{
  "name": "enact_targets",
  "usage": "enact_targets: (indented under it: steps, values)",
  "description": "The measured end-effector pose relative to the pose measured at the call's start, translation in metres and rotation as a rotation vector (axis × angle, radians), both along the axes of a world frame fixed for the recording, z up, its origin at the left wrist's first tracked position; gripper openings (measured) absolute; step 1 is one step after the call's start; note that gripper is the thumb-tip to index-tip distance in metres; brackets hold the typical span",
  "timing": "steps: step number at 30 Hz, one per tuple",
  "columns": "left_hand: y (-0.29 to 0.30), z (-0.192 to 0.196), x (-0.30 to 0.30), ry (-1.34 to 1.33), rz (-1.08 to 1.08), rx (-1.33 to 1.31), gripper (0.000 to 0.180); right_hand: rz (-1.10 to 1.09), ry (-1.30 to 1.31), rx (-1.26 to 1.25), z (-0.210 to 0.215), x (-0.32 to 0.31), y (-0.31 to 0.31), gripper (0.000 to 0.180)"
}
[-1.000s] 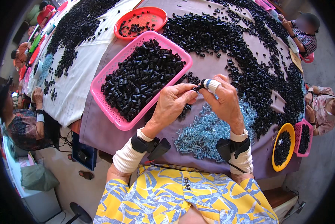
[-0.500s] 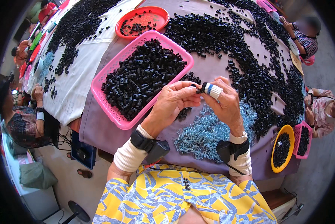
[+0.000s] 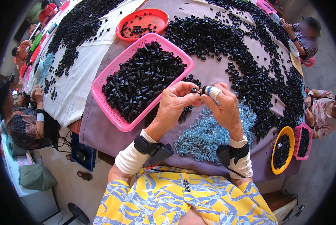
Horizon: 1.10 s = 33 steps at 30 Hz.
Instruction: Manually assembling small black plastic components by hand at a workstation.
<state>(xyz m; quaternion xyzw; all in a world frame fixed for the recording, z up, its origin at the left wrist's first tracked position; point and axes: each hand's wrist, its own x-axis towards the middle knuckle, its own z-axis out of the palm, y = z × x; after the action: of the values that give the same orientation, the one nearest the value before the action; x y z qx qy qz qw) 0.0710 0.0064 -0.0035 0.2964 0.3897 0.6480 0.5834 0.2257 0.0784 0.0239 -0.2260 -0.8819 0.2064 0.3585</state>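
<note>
My left hand [image 3: 174, 106] and my right hand [image 3: 222, 109] meet fingertip to fingertip above the table. Between them they pinch a small black plastic piece [image 3: 195, 90]. A striped white and blue wrap [image 3: 213, 91] covers my right forefinger. Under my hands lies a heap of small blue springs [image 3: 205, 135]. A pink basket [image 3: 117, 117] full of black pieces sits just left of my left hand. Both wrists wear white cuffs with black bands.
Loose black pieces [image 3: 250, 75] cover the purple cloth behind and to the right. A red round tray [image 3: 142, 23] stands behind the basket. A yellow bowl [image 3: 282, 150] and a small pink basket [image 3: 304, 140] lie at the right. Other people sit at the left and right edges.
My hands have stayed together over the blue springs; the fingers have shifted slightly around the small black piece. Nothing else on the table has moved.
</note>
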Motion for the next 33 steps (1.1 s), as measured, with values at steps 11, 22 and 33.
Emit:
enact_targets:
  steps: [11,22,33]
  values:
    - [0.000,0.001,0.004,0.091,0.083,-0.012,0.017,-0.089,-0.134,0.106,-0.002,-0.007,-0.009,0.014]
    - [-0.004,0.001,-0.001,0.103,0.058,-0.040,0.027,-0.082,-0.053,0.165,-0.002,-0.002,-0.005,0.009]
    - [-0.005,0.003,-0.002,0.431,0.063,-0.024,0.029,-0.008,-0.106,0.323,0.010,-0.015,0.000,0.013]
